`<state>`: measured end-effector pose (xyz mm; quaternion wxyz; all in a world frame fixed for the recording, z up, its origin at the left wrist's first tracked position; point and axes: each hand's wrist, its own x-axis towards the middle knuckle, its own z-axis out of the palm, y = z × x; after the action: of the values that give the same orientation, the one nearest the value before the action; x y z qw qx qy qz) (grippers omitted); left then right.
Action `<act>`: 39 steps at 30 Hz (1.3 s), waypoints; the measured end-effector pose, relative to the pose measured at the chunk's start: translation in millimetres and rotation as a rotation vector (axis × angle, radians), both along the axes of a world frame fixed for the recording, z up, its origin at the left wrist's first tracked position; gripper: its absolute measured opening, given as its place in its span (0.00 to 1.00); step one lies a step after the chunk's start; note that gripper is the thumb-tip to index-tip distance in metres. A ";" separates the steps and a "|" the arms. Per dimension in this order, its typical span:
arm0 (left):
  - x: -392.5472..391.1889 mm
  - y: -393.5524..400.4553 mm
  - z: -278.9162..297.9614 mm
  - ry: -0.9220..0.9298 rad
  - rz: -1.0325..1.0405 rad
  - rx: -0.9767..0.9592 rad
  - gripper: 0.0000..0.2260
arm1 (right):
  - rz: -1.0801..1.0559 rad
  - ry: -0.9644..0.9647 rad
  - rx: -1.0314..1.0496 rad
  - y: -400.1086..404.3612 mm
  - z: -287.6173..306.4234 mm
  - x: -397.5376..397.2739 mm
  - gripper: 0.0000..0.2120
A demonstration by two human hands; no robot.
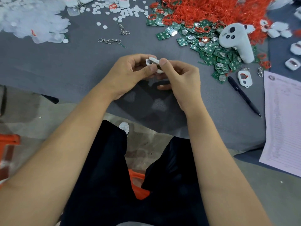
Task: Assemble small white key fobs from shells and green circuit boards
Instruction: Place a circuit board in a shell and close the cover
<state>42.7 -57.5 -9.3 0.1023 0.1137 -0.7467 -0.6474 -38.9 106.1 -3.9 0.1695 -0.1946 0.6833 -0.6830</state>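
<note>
**Both hands pinching a white fob above the grey table**

The left hand (130, 74) and the right hand (180, 79) are meeting over the near middle of the grey table (81, 66), each pinching the same white key fob (154, 63) between thumb and curled fingers. The fob is being held off the table surface, its long axis running from far-left to near-right, with the small loop end pointing far-left past the left fingers. The two thumbs are covering its near half, so its seam is not showing.

To the right, a black pen (244, 97) is lying diagonally beside a printed sheet (283, 121) whose writing is too small to read. Just beyond the pen, a white shell (244, 78) is resting at the edge of a heap of green circuit boards (211, 48). A white controller (236, 41) is sitting on top of those boards; its logo is unreadable. Farther back, a mound of red loops (211, 8) is spilling over the boards. Metal key clips (109, 40) are lying left of centre, with white discs (120, 10) and a pile of clear plastic pieces (29, 20) at the far left.
</note>
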 end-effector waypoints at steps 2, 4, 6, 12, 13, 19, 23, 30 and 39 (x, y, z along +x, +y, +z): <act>-0.3 0.0 2.1 -0.006 -0.023 -0.002 0.15 | -0.027 -0.001 0.003 -2.0 -0.2 1.9 0.10; -0.7 0.9 4.5 -0.003 -0.022 0.003 0.16 | -0.049 0.006 0.010 -3.2 -0.6 2.9 0.11; -0.5 1.4 5.6 -0.001 0.000 -0.020 0.17 | -0.091 0.021 0.018 -4.6 -0.8 4.0 0.14; -0.7 2.1 5.5 0.000 0.017 -0.057 0.18 | -0.269 0.046 0.051 -10.4 -4.9 3.8 0.20; -0.6 2.0 5.4 0.000 0.016 -0.059 0.18 | -0.309 0.026 0.042 -11.6 -4.8 3.1 0.20; -0.9 1.5 3.4 0.016 0.042 -0.042 0.20 | -0.583 0.119 0.089 -9.4 -7.2 0.9 0.15; -2.2 1.4 1.4 0.011 0.102 0.052 0.18 | -0.640 0.250 0.215 -11.5 -7.9 6.6 0.13; -5.4 2.0 -2.5 0.025 0.127 0.151 0.16 | -0.343 0.547 0.299 -13.3 -4.1 16.6 0.08; -4.1 2.6 -3.1 0.042 0.081 0.049 0.15 | -0.317 0.608 0.436 -17.3 -2.4 18.8 0.10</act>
<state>38.6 -54.9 -12.4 0.1410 0.1327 -0.7230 -0.6632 -20.0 88.7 -6.4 -0.1104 -0.2395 0.8526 -0.4511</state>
